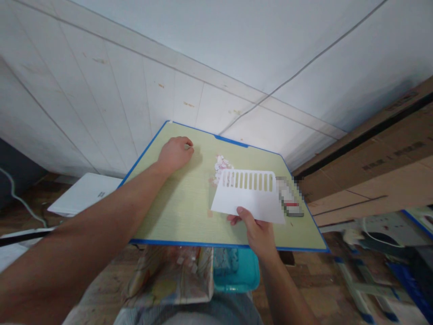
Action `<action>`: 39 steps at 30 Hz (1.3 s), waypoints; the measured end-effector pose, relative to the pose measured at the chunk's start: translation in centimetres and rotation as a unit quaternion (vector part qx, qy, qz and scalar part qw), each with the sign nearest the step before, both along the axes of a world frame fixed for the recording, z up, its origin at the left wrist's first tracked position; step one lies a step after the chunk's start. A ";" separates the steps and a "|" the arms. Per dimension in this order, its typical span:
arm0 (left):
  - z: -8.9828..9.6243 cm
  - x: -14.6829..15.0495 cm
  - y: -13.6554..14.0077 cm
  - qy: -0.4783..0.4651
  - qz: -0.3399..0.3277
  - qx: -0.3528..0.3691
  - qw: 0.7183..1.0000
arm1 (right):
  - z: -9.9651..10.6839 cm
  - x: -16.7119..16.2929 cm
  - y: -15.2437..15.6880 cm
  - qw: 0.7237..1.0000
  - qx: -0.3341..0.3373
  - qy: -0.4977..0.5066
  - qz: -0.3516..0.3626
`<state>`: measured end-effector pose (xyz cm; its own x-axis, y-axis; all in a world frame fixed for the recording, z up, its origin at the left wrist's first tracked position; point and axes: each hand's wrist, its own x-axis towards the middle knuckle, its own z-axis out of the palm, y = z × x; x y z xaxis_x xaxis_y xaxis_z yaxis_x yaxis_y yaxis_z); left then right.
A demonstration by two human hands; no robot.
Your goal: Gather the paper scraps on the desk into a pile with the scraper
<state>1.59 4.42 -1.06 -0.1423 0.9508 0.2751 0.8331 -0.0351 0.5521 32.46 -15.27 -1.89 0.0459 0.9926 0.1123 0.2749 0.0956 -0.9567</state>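
Note:
My right hand [259, 232] grips the lower edge of a white sheet [246, 202], thumb on top and fingers underneath. A row of long slots is cut along the sheet's far side. Its far left corner overlaps a small pile of whitish and pinkish scraps [220, 163] on the yellow-green tabletop [182, 198]. Over the table's far left part, my left hand [176, 153] is closed, fingers curled. Something small and pale shows at its fingertips, too small to name.
A pixelated object [290, 198] lies right of the sheet. Below the table's front edge are a turquoise basin [252, 271] and a patterned open bag or box [169, 286]. Cardboard boxes [372, 167] stand at right. A white box-like object [83, 194] sits at left.

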 end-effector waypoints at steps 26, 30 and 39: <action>-0.1 0.0 0.1 0.014 -0.005 0.007 1.000 | -0.5 0.0 -1.7 0.999 -0.030 0.004 0.021; -0.2 0.0 0.1 0.003 -0.003 0.009 1.000 | -0.7 0.6 -1.4 0.997 -0.033 -0.002 0.064; 0.0 0.1 0.0 0.007 0.003 0.003 1.000 | 0.9 0.1 -1.5 0.994 -0.051 -0.018 0.094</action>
<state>1.66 4.43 -1.02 -0.1451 0.9481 0.2830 0.8409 -0.0326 0.5402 32.60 -16.76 -1.03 -0.1430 0.9897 0.0085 0.2963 0.0510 -0.9537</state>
